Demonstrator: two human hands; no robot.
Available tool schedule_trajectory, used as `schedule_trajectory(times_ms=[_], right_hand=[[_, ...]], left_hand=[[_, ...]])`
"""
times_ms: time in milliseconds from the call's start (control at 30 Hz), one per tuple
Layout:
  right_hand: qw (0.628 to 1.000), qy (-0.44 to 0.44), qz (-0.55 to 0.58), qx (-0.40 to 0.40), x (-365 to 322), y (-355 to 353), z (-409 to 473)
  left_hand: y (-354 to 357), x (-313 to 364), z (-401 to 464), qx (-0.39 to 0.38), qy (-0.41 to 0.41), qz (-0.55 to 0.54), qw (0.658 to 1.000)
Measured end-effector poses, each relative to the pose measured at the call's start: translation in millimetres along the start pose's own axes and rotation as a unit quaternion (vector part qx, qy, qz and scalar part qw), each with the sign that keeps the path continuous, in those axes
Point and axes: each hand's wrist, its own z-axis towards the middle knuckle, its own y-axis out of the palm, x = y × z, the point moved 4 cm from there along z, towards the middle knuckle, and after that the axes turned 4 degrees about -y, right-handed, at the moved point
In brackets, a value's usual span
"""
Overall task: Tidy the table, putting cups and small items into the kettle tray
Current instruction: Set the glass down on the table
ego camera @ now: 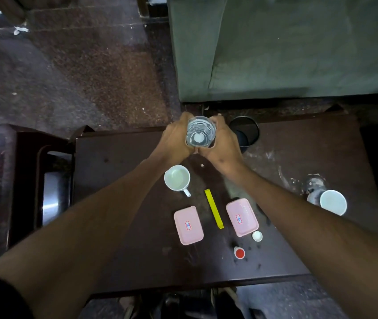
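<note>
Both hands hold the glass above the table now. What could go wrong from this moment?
1. The clear glass, gripped by the left hand and right hand, seems to hold water; tilting it may spill.
2. The white mug stands just below the left wrist; a lowered arm could knock it.
3. The white cup sits close beside the right forearm and might be pushed.

A clear glass, upright, held at the table's far edge; two white cups stand nearer.
</note>
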Motion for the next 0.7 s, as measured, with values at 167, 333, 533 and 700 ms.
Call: schedule_trajectory(times_ms=[167, 333, 533, 700], right_hand=[[1.0, 0.007, -0.011, -0.008, 9.2, 5.5, 1.8], [1.0, 0.015, -0.015, -0.007, 14.4, 8.8, -0.8], [1.0, 0.013, -0.014, -0.004, 15.8, 10.7, -6.1], [1.0, 0.013, -0.019, -0.008, 16.9, 11.8, -8.4]], left_hand=[[7.9, -4.2, 3.2, -0.012, -0.005, 0.006, 1.0], [12.3, -9.6, 3.3, -0.015, -0.014, 0.014, 1.0], [14.1, -11.9, 1.6, -0.018, -0.015, 0.019, 1.0], [13.9, -9.6, 0.8, -0.031, -0.012, 0.026, 0.999]])
